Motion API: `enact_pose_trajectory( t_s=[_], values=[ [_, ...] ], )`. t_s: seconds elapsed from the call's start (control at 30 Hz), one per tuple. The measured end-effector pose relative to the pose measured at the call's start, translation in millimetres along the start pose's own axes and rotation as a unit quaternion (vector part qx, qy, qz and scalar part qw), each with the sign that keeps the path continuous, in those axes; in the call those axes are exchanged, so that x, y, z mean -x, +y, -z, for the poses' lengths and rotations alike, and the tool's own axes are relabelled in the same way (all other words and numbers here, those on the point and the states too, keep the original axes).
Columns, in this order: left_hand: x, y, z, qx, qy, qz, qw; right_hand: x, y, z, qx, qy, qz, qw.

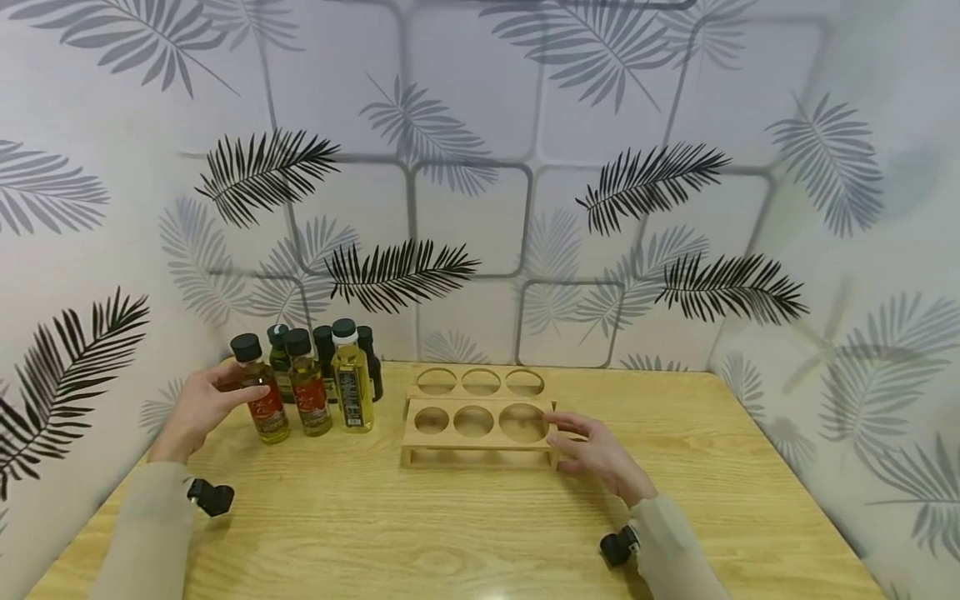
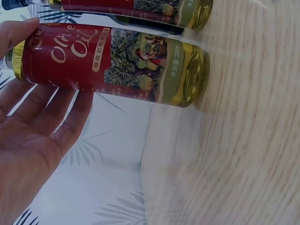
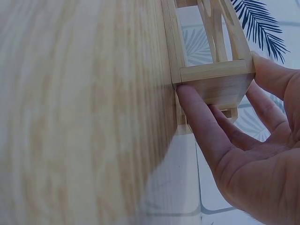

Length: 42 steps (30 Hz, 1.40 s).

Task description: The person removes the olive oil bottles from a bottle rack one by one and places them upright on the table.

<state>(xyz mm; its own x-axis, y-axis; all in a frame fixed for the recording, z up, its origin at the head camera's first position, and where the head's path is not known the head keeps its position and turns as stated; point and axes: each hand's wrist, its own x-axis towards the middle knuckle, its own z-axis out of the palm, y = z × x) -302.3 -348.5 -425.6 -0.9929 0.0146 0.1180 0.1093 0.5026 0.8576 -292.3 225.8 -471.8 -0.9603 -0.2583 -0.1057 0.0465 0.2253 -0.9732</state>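
My left hand (image 1: 201, 408) holds the upper part of an olive oil bottle (image 1: 267, 407) with a red label and black cap. In the left wrist view, the thumb and fingers (image 2: 77, 110) lie on opposite sides of that bottle (image 2: 108, 65), which stands on the table. A matching bottle (image 1: 309, 396) is just to its right. My right hand (image 1: 596, 454) touches the right end of a two-tier wooden rack (image 1: 480, 446) with round holes. In the right wrist view, its fairly straight fingers (image 3: 201, 122) rest against the end panel (image 3: 220, 86), the thumb at the upper edge.
A clear bottle of yellow oil (image 1: 352, 387) stands right of the red-labelled pair, with several dark bottles (image 1: 372, 367) behind. The wooden table (image 1: 420, 533) meets a leaf-patterned backdrop (image 1: 480, 217) at the back and both sides.
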Motion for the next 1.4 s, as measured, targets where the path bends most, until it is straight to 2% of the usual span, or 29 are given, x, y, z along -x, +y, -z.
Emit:
enact_pose_trajectory(
  t_s=[0.23, 0.47, 0.57, 0.7, 0.8, 1.1, 1.3, 1.4],
  values=[
    [-5.9, 0.1, 1.9, -0.027, -0.013, 0.006, 0.9995, -0.1, 2, 0, 0.001, 0.002, -0.006, 1.0],
    [-11.5, -0.6, 7.3, -0.023, -0.044, 0.017, 0.9986, -0.6, -2, 0, -0.005, 0.001, -0.008, 1.0],
    [-12.6, -3.1, 8.5, -0.008, -0.049, 0.028, 0.9984, -0.8, -3, 0, -0.002, -0.001, -0.009, 1.0],
    [-13.3, -5.6, 7.9, 0.025, -0.043, 0.033, 0.9982, -1.0, -2, 1, 0.0, -0.002, -0.009, 1.0],
    [-12.5, -5.1, 7.6, 0.034, -0.042, 0.027, 0.9982, -1.2, -2, 1, 0.001, -0.002, -0.007, 1.0],
    [-18.3, -11.0, 8.6, 0.034, -0.041, 0.013, 0.9985, -1.2, -2, 1, -0.001, -0.002, -0.002, 1.0],
    [-13.3, -6.6, 6.7, 0.043, -0.039, 0.017, 0.9982, -0.5, -3, 0, -0.001, 0.003, 0.001, 1.0],
    [-8.9, -5.1, 5.6, 0.034, -0.021, 0.01, 0.9991, 0.4, -2, -1, -0.001, 0.008, -0.002, 1.0]
  ],
)
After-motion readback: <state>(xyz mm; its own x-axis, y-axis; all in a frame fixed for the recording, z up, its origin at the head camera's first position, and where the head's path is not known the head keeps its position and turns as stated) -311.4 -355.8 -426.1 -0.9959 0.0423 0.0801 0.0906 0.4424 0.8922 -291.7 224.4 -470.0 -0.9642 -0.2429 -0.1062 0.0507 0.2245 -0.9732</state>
